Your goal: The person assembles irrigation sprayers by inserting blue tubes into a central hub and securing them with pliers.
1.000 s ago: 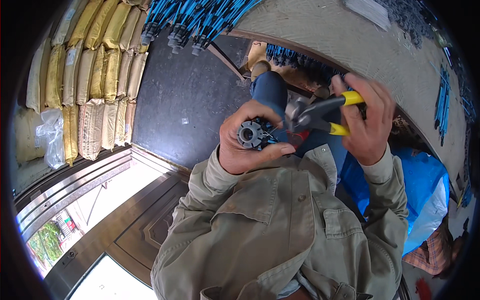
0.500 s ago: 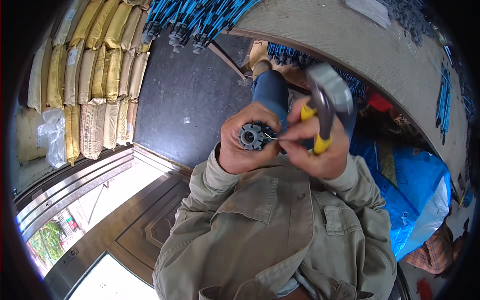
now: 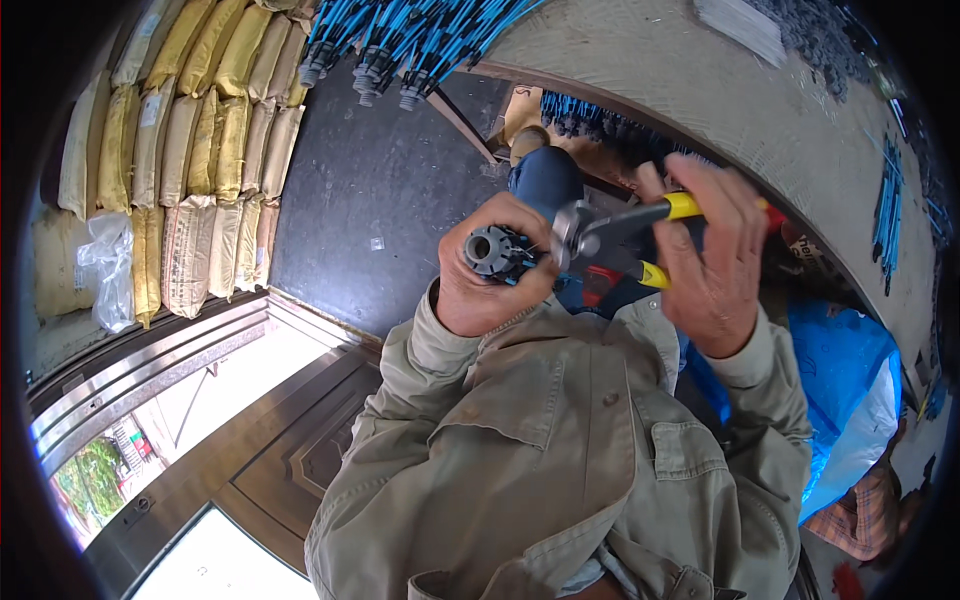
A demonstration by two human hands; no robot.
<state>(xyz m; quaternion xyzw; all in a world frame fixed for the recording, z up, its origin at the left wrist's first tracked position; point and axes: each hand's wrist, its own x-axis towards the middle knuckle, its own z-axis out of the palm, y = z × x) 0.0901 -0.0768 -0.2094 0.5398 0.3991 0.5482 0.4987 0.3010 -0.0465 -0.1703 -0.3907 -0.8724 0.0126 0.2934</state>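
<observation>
My left hand [image 3: 478, 309] is wrapped around a round grey plastic fitting [image 3: 488, 252] with a hole in its end and black slotted parts along its side. A few thin wires show at the fitting's right side. My right hand [image 3: 712, 262], partly blurred, grips end-cutting pincers [image 3: 610, 228] by their yellow and black handles, which are spread apart. The metal jaws lie right beside the fitting, near my left fingertips and the wires. Whether the jaws have a wire between them I cannot tell.
Bundles of blue and black cable pieces with grey ends [image 3: 400, 50] hang over the edge of the worktable [image 3: 620, 50]. Stacked yellow and tan sacks [image 3: 190, 150] stand at the left. A blue plastic bag [image 3: 840, 365] lies at the right; a door [image 3: 270, 450] is at lower left.
The pincers have swung from upright in my right palm to pointing left, jaws at the fitting. My right fingertips have left the wires and moved right onto the handles.
</observation>
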